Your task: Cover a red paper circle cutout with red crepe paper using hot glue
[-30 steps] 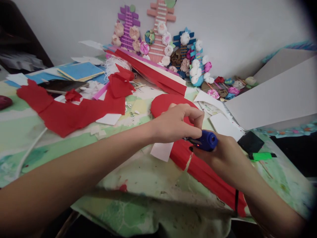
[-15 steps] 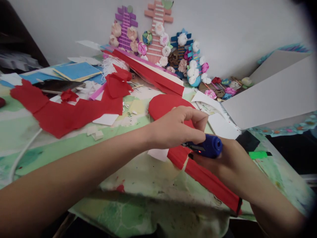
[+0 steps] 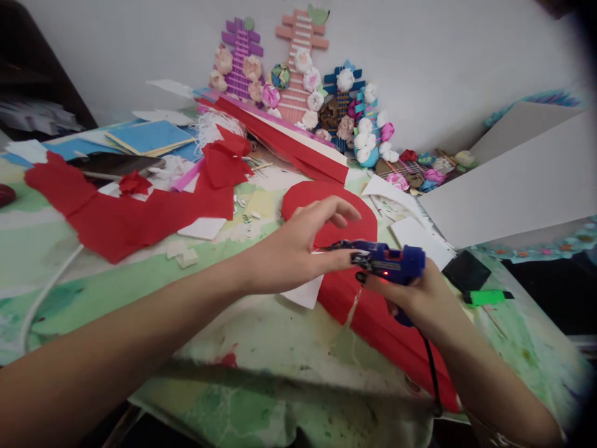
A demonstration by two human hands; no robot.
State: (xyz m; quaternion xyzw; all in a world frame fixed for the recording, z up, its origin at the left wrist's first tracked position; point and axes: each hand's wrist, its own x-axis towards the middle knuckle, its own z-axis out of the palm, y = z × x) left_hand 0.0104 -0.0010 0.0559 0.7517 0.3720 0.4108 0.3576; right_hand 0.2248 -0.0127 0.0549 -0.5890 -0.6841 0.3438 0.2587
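Note:
A blue hot glue gun (image 3: 402,260) with a small red light is gripped in my right hand (image 3: 426,298), its nozzle pointing left. My left hand (image 3: 293,246) hovers with fingers spread, its thumb beside the front of the gun. Below both hands lies a red paper-covered piece (image 3: 342,202), rounded at the far end. A long red strip (image 3: 387,339) runs from it toward the table's front edge, with a pale gap across it. A white paper piece (image 3: 305,294) pokes out under my left wrist. My left hand partly covers the rounded piece.
Torn red crepe paper (image 3: 121,227) spreads on the left near a white cable (image 3: 51,298). Flower-decorated stick crafts (image 3: 298,74) lean against the wall. A large white board (image 3: 508,180) stands at right, near a green marker (image 3: 487,297) and a black block (image 3: 466,270).
My left hand has moved left off the glue gun, and its fingers have spread. The gun has turned, so its side and black cord now show.

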